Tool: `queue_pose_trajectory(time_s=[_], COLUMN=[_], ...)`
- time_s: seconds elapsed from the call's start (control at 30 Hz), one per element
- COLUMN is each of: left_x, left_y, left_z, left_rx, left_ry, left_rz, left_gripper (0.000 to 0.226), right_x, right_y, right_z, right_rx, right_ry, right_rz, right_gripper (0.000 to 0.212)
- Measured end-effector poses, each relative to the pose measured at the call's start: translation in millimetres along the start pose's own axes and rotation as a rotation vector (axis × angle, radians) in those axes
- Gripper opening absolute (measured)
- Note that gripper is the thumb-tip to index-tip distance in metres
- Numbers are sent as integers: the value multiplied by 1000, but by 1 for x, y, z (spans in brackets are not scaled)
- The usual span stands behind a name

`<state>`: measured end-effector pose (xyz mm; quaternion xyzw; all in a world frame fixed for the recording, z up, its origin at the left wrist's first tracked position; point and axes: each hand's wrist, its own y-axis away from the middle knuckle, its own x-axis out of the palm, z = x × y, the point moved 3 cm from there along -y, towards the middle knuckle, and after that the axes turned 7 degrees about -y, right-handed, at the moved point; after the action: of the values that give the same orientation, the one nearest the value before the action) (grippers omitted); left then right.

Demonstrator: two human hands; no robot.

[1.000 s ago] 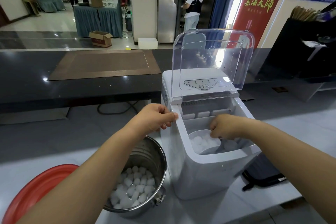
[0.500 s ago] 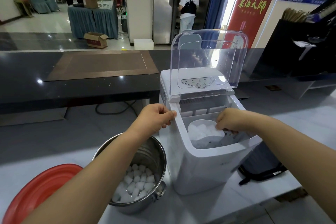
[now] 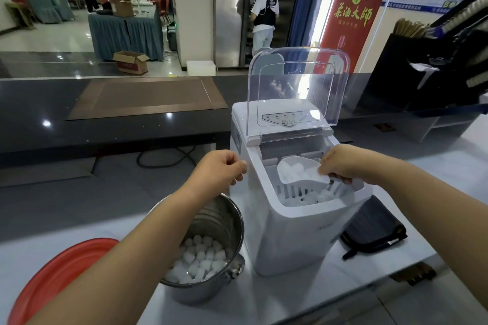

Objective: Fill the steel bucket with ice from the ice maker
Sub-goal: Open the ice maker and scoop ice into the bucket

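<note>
The right hand has raised the white scoop above the basket inside the ice maker; a second ago it was down among the cubes. Its fingers curl round the handle, and the scoop is heaped with ice. The left hand, fingers curled, holds the ice maker's left rim. The steel bucket stands just left of the ice maker, part filled, probably ready for this load.

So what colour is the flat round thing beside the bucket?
Red: the round dish shows best in the head view.
</note>
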<state>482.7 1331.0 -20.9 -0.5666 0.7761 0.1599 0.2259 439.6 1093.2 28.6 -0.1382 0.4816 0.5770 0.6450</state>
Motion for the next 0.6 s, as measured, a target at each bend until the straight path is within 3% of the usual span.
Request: queue_pose_trajectory(time_s=[0.33, 0.6], left_x=[-33, -68], left_y=[17, 30], left_z=[16, 47], left_rx=[-4, -62], left_ry=[27, -21], left_rz=[-67, -131], left_gripper=[19, 20], right_x=[15, 60], right_y=[32, 58], right_z=[47, 98], right_rx=[-77, -208], right_ry=[-10, 28], right_rz=[-25, 73], right_gripper=[20, 24])
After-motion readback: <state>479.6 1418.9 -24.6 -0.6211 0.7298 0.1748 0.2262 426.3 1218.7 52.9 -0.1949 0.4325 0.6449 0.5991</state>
